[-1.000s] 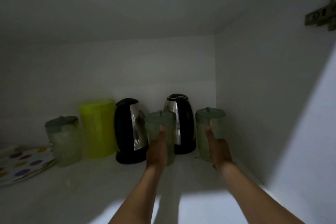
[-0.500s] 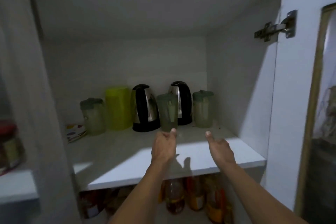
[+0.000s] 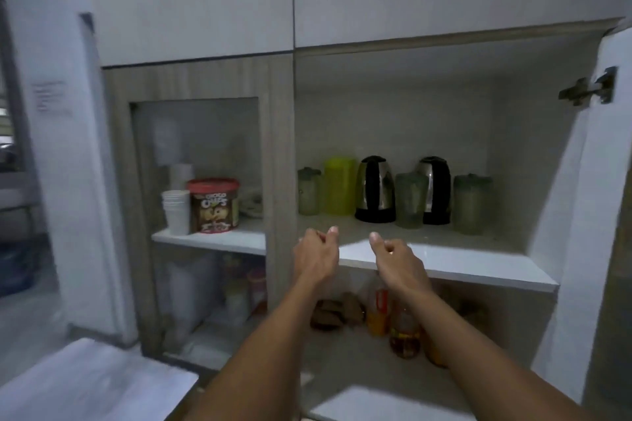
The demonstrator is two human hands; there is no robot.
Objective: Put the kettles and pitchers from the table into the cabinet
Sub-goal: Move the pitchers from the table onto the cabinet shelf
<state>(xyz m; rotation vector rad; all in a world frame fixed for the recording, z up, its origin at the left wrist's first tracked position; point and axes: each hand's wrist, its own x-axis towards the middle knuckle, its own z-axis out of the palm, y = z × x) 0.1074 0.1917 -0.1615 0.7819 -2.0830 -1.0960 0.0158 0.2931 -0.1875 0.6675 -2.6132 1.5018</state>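
Observation:
The open cabinet shelf (image 3: 478,267) holds a row: a pale green lidded pitcher (image 3: 308,191), a bright yellow-green pitcher (image 3: 339,186), a black and steel kettle (image 3: 375,190), another pale green pitcher (image 3: 410,201) in front, a second kettle (image 3: 436,190), and a third pale green pitcher (image 3: 472,203) at the right. My left hand (image 3: 316,255) and my right hand (image 3: 398,258) hover in front of the shelf edge, both holding nothing, fingers loosely curled, well apart from the pitchers.
The cabinet door (image 3: 595,215) stands open at the right with its hinge (image 3: 588,90) showing. Left is a glass-fronted section with a cereal tub (image 3: 213,205) and stacked white cups (image 3: 176,212). Bottles (image 3: 403,331) stand on the lower shelf. A white table corner (image 3: 89,383) lies lower left.
Both hands let go of the two pale green pitchers and drew back out of the cabinet. My view has pulled away and shifted left, showing the whole cabinet front.

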